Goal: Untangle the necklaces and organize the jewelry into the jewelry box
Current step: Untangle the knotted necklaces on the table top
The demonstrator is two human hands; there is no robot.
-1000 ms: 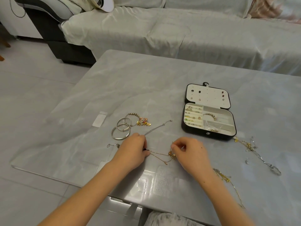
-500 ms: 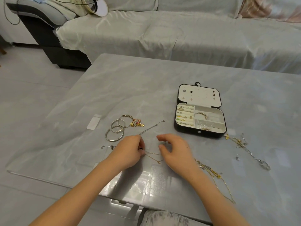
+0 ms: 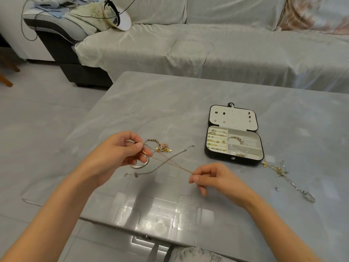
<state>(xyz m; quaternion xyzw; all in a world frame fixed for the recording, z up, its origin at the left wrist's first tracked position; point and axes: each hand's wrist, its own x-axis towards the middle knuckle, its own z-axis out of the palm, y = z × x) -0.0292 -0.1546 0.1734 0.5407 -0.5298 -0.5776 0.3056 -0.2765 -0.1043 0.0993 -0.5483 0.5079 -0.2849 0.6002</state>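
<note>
A sheet-draped sofa (image 3: 207, 50) stands behind the grey tabletop (image 3: 170, 103). On the tabletop the jewelry box (image 3: 234, 161) lies open to my right, with rings in its left slots and a beaded bracelet in a middle compartment. My left hand (image 3: 115, 154) is raised over the silver bangles (image 3: 140, 165), and my right hand (image 3: 213, 178) is nearer me. A tangle of necklaces (image 3: 279, 171) lies right of the box. The fingers of each hand pinch one end of a thin gold necklace (image 3: 173, 164), which is pulled taut between them and crosses over a silver chain (image 3: 181, 152) lying on the tabletop.
</note>
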